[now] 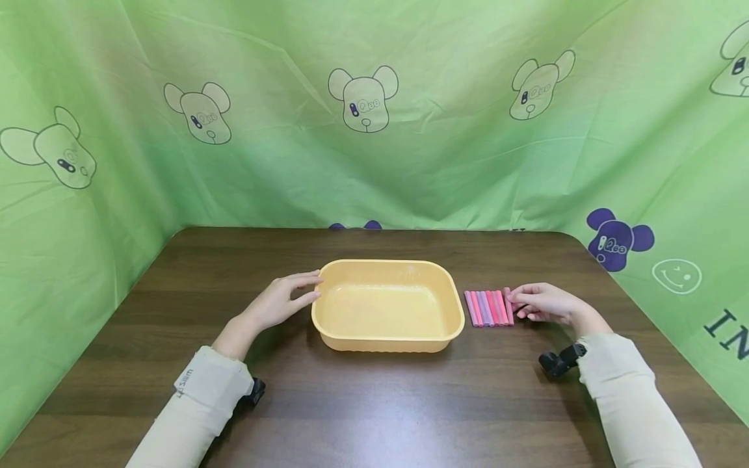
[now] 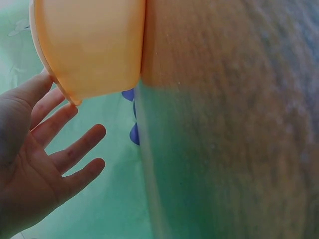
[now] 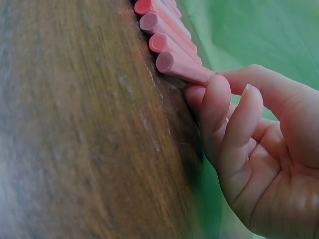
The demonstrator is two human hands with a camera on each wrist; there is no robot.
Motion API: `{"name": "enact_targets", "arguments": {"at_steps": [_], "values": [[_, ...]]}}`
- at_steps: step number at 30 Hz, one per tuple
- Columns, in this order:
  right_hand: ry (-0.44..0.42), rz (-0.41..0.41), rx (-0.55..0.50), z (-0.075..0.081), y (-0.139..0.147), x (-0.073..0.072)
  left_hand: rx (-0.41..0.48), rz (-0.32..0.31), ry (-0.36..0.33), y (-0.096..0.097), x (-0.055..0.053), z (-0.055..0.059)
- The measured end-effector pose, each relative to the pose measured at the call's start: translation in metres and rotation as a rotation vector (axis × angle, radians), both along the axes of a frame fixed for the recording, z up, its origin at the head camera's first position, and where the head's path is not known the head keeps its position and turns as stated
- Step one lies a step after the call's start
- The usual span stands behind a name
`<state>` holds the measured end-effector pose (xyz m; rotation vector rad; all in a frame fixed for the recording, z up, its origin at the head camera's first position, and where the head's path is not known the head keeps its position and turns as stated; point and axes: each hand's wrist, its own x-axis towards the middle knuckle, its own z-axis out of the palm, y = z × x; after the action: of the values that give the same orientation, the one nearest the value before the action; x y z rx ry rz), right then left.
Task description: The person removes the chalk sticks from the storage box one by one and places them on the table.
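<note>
A yellow plastic basin (image 1: 386, 344) stands in the middle of the table. My left hand (image 1: 281, 300) touches its left rim, fingers spread and nearly straight; the left wrist view shows the thumb and fingertips against the basin's edge (image 2: 89, 74). To the right of the basin lies a row of chalk sticks (image 1: 486, 309) in pinks and purple, side by side. With thumb and fingertips, my right hand (image 1: 547, 303) pinches the far end of the rightmost pink chalk stick (image 3: 182, 68). That stick sits slightly farther back than the others, close beside its neighbour.
The brown wooden table (image 1: 374, 403) reaches back to a green curtain (image 1: 281, 162) printed with bear heads, which also hangs on both sides. Black wrist devices (image 1: 563, 361) sit at the cuffs of both light sleeves (image 1: 626, 383).
</note>
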<state>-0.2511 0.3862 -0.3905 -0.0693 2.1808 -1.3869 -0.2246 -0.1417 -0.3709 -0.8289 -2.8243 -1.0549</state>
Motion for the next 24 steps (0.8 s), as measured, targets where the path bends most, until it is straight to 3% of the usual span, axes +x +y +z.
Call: {"name": "enact_targets", "arguments": {"at_steps": [24], "values": [[0.033, -0.004, 0.032, 0.0082, -0.0016, 0.0029, -0.002, -0.002, -0.003, -0.0002, -0.0011, 0.0002]]}}
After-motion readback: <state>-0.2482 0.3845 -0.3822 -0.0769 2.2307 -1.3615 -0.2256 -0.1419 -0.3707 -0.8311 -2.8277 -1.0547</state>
